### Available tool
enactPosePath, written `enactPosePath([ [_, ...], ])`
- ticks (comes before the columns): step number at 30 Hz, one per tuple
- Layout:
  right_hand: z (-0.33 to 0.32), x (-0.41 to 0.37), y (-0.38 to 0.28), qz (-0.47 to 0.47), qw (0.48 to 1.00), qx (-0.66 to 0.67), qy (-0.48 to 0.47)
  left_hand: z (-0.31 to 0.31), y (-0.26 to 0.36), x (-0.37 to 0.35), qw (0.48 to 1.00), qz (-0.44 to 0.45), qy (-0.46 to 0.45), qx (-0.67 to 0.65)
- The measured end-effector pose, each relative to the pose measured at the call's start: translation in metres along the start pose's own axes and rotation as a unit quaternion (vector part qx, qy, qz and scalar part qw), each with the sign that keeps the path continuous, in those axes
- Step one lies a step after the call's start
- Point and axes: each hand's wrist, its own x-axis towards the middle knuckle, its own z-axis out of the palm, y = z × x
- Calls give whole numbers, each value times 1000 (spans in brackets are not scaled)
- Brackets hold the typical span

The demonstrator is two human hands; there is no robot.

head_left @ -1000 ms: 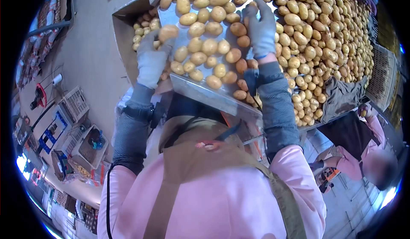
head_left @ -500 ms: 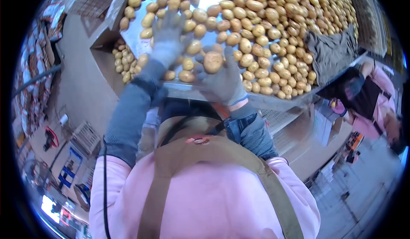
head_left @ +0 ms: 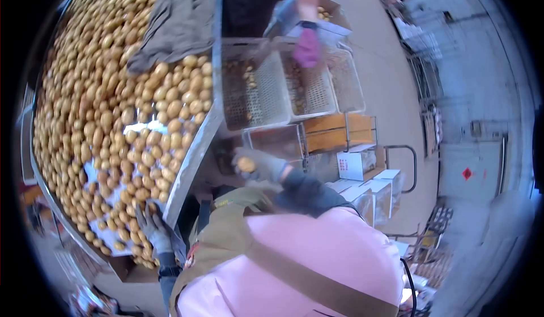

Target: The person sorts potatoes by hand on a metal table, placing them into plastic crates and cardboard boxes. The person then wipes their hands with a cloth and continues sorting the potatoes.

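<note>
A gloved right hand, my right hand [head_left: 267, 166], is closed round a potato [head_left: 246, 164] and held out past the table's edge, near the crates. My left hand [head_left: 153, 227], also in a grey glove, rests at the near end of the sorting table [head_left: 195, 147]. Its fingers are apart and touch the loose potatoes [head_left: 107, 118] there; nothing is plainly gripped in them. Potatoes cover much of the table, thickest at the far end, with bare white surface between some near my left hand.
A dark cloth [head_left: 181, 22] lies over potatoes at the table's edge. Plastic crates [head_left: 258, 99] with some potatoes stand beside it. Another person's pink-gloved hand [head_left: 307, 46] is over the crates. White boxes [head_left: 351, 165] and a metal cart handle [head_left: 415, 169] stand to the right.
My view has swung to the right, bringing the crates into sight. My right hand has carried its potato off the table towards them. The left hand stays among the potatoes.
</note>
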Motion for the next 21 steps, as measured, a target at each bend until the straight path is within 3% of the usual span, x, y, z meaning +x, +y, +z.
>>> enactPosePath([
  [1, -22, -26, -9, -69, 997, 33, -20, -4, 4, 0, 1000, 8, 1, 3],
  [2, -53, -38, -27, -147, 988, -31, 32, -9, 10, 2, 1000, 12, 1, 7],
  [3, -70, -56, -62, -294, 934, -182, 90, -8, 13, 4, 1000, 5, 4, 10],
  [4, -87, -75, -96, -406, 783, -402, 247, -9, 16, 5, 1000, -6, 4, 14],
  [5, -104, -93, -130, -447, 608, -507, 416, -10, 17, 4, 1000, -19, 1, 19],
  [6, -127, -104, -171, -490, 595, -437, 464, -12, 17, 5, 1000, -12, 0, 18],
  [7, -146, -111, -214, -558, 685, -233, 406, -12, 18, 6, 1000, -7, -2, 17],
  [8, -154, -114, -250, -597, 742, 23, 305, -13, 19, 6, 1000, -5, -4, 15],
  [9, -155, -116, -280, -609, 731, 142, 275, -24, 28, 9, 1000, -13, -25, 4],
  [10, -153, -113, -297, -617, 723, 164, 266, -26, 28, 9, 1000, -15, -14, 0],
  [12, -143, -88, -298, -622, 732, 122, 250, -28, 24, -3, 999, -32, 10, -10],
  [14, -119, -45, -258, -594, 772, 18, 225, -18, 2, -26, 995, -71, 70, -13],
  [15, -105, -15, -232, -552, 815, 16, 177, -20, 4, -36, 986, -138, 95, -25],
  [16, -80, 21, -200, -508, 835, -73, 198, -22, 8, -47, 971, -203, 122, -41],
  [17, -15, 39, -158, -496, 834, -140, 197, -30, 11, -54, 932, -300, 155, -128],
  [18, 30, 64, -115, -518, 809, -234, 150, -28, -5, -74, 910, -350, 188, -123],
  [19, 63, 84, -77, -434, 849, -288, 88, -25, -19, -91, 882, -399, 221, -120],
  [20, 90, 112, -40, -427, 817, -386, 19, -21, -34, -107, 851, -443, 256, -121],
  [21, 122, 128, -10, -465, 686, -559, -37, -28, -33, -99, 798, -492, 287, -197],
])
